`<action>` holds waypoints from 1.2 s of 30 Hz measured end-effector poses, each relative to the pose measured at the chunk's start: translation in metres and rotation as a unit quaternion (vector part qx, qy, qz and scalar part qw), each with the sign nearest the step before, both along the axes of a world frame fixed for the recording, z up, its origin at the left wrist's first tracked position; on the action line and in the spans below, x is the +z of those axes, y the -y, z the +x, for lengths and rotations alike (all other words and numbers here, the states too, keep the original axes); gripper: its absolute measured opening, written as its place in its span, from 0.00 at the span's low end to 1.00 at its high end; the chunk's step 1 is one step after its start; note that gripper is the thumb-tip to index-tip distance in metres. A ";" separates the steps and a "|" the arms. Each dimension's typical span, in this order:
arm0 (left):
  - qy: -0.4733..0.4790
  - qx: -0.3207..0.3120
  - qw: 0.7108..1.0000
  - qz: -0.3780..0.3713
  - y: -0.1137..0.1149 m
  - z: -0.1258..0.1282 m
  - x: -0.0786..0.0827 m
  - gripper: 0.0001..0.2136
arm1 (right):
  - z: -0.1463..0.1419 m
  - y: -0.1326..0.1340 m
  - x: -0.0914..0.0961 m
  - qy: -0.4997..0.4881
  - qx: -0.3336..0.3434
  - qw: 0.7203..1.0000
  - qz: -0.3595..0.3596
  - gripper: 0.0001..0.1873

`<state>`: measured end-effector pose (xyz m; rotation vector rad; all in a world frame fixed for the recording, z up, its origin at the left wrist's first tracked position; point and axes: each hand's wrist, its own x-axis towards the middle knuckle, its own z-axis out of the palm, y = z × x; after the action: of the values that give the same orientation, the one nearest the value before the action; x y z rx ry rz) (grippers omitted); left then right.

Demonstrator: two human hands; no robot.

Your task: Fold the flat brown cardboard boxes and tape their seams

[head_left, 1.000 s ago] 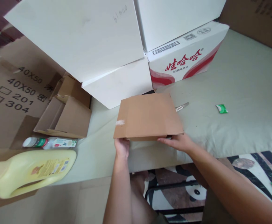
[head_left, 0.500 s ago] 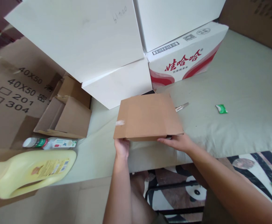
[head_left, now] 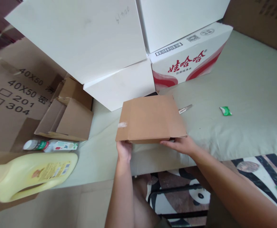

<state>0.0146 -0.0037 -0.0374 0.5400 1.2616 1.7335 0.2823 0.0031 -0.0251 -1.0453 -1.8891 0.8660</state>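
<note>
A brown cardboard box point(head_left: 150, 118) is held between my two hands over the pale green surface. My left hand point(head_left: 124, 151) grips its near left corner from below, with the fingers hidden under the cardboard. At the near right corner, my right hand point(head_left: 181, 145) is closed on the box, its thumb along the front edge and the other fingers out of sight. A white tape mark shows on the left of the box's top. Just past the right side lies a thin metallic tool point(head_left: 185, 109), partly covered by the box; a dark object point(head_left: 151, 94) peeks out behind it.
White boxes point(head_left: 119, 82) and a red-and-white water carton point(head_left: 188, 60) stand at the back. To the left are an opened cardboard box point(head_left: 74, 118), a small bottle point(head_left: 50, 145) and a large yellow jug point(head_left: 38, 174). A green packet point(head_left: 226, 110) lies to the right on the cloth point(head_left: 248, 136).
</note>
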 end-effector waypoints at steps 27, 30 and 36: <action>0.016 0.008 1.000 -0.017 -0.003 0.000 -0.003 0.23 | 0.000 -0.002 -0.003 -0.004 -0.008 1.000 0.006 0.12; 0.016 0.006 1.000 -0.013 -0.003 0.000 -0.003 0.22 | 0.000 -0.001 -0.005 0.010 -0.006 1.000 -0.005 0.13; 0.015 0.000 1.000 -0.004 -0.002 0.000 -0.002 0.22 | 0.000 -0.001 -0.005 0.010 -0.006 1.000 -0.016 0.12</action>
<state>0.0149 -0.0014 -0.0395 0.5059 1.2474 1.7300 0.2820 0.0038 -0.0300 -1.0875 -1.8888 0.8848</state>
